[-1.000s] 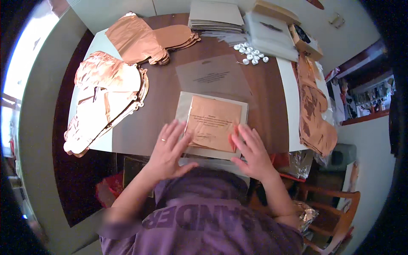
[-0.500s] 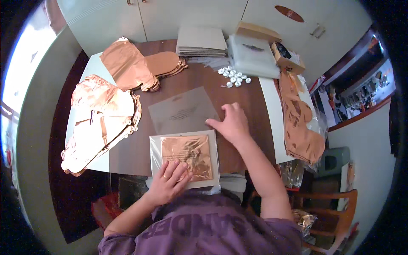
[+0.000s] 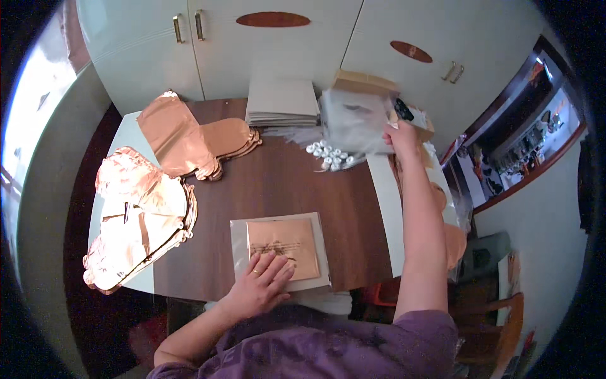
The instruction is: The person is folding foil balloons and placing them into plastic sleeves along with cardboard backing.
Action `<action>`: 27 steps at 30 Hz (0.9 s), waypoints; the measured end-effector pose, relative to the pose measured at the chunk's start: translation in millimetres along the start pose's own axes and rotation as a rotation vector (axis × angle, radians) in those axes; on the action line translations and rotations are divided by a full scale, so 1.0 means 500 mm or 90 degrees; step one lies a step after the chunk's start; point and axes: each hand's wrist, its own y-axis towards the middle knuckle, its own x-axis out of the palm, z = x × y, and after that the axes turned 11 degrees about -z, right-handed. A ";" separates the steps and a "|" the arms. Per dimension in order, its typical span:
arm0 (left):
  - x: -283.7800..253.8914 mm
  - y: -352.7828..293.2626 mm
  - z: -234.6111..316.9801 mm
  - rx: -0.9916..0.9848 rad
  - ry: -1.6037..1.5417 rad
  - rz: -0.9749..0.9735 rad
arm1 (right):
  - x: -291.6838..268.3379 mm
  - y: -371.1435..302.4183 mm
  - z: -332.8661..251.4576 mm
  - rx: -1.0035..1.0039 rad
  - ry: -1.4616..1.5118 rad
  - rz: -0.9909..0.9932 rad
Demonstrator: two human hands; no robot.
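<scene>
Directly in front of me, a flat copper-coloured foil packet (image 3: 303,237) with dark print lies on a pale card with a clear sleeve (image 3: 239,235). My left hand (image 3: 262,278) rests palm down on its lower part, fingers spread, a ring on one finger. At the far right my right hand (image 3: 402,136) is closed at the edge of a stack of clear plastic bags (image 3: 356,117). Motion smears the plastic there; a clear sheet appears pinched between thumb and fingers. Several small white rolls (image 3: 331,156) lie just left of and below that stack.
Large copper foil shapes (image 3: 142,218) cover the table's left side, with another pile (image 3: 170,136) behind. Grey cards (image 3: 282,104) are stacked at the back against white cupboards (image 3: 265,50). More copper foil (image 3: 453,243) lies along the right edge. A wooden chair (image 3: 505,328) stands at lower right.
My right hand has swung from beside the packet to the far right and closed. The clear sheet beyond the packet is gone from that spot. My left hand stays on the packet.
</scene>
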 end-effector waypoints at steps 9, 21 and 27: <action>-0.014 0.022 -0.015 0.023 -0.008 -0.019 | -0.004 0.197 0.151 0.120 -0.430 0.093; -0.028 0.024 -0.014 0.034 -0.058 0.034 | 0.316 0.047 -0.087 -0.654 -0.613 -0.234; -0.026 0.024 -0.013 0.048 -0.025 0.026 | 0.368 0.076 -0.058 -0.672 -0.712 -0.214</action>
